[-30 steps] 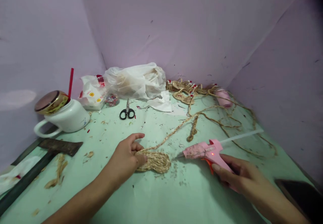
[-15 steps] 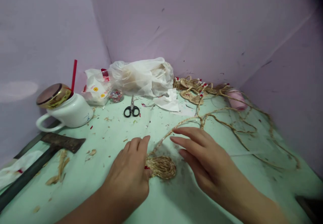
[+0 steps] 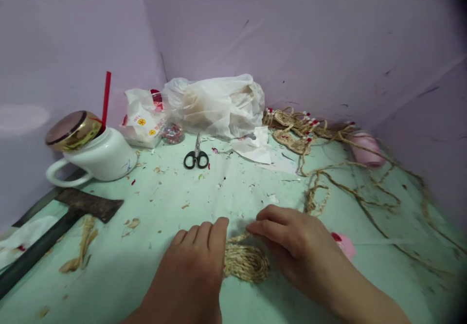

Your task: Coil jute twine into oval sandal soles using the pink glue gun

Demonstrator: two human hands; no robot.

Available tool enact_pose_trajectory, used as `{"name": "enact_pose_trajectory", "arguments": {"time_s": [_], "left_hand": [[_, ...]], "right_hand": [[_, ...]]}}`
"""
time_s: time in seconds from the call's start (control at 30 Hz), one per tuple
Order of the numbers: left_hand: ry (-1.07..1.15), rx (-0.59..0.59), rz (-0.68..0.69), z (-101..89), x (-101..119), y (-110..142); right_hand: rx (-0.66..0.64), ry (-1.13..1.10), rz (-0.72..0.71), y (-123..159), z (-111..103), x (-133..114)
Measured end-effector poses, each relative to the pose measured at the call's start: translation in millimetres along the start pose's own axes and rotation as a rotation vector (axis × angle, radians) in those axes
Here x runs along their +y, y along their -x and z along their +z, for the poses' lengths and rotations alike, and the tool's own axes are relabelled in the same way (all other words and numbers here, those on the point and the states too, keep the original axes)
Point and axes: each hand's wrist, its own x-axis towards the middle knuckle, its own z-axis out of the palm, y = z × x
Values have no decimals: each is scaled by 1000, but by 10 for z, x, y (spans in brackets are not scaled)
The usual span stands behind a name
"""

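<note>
Axe: I see it lying at the far left, its dark handle toward me; the bench's edge spot seems to leave the middle for handwork.
Mug: just behind the axe, a gold-rimmed lid tilted over its mouth and a red straw standing up.
Left hand: fingers together, bent over the near-left end of the rope coil; I judge it is steadying the coil flat. I can't tell how tightly it grips, as the thumb is hidden.
Scissors: blades nearly together, pointing away, both loops toward me, probably for an easy pick-up.
Plastic bag: bunched against the wall, behind the work.
Rope coil: flat on the bench between both hands, its rounded right end showing.
Rope strand: leads from beside the coil's upper edge to my right fingertips.
Right hand: nearly closed, fingertips pinching the strand, apparently to guide it and keep it off the coil's face.
Woven pieces: heaped by the wall with pins in them, likely to hold their shape.
Glue gun: on the bench, mostly behind my right arm, seemingly set down to free that hand.
</note>
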Motion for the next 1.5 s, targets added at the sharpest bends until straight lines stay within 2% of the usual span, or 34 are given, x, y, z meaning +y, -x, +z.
{"name": "enact_pose_trajectory", "arguments": {"time_s": [0.27, 0.5, 0.7, 0.83, 0.97, 1.23, 1.4, 1.5], "left_hand": [[-68, 16, 71, -64, 41, 28], [-63, -25, 92, -80, 49, 21], [-21, 48, 107, -53, 47, 38], [-54, 37, 98, -83, 84, 62], [-74, 19, 92, -112, 104, 68], [-65, 65, 117, -89, 88, 63], [-77, 22, 118, -107, 94, 56], [-68, -1, 115, -121, 98, 43]], "right_hand": [[131, 29, -13, 205, 99, -15], [111, -14, 65, 305, 104, -101], [12, -156, 196, 331, 50, -125], [-51, -45, 255, 299, -28, -138], [-72, 71, 228, 257, -81, -128], [-81, -89, 241, 219, -141, -122], [-10, -61, 252, 239, -75, -137], [22, -24, 210, 264, -14, -136]]}}
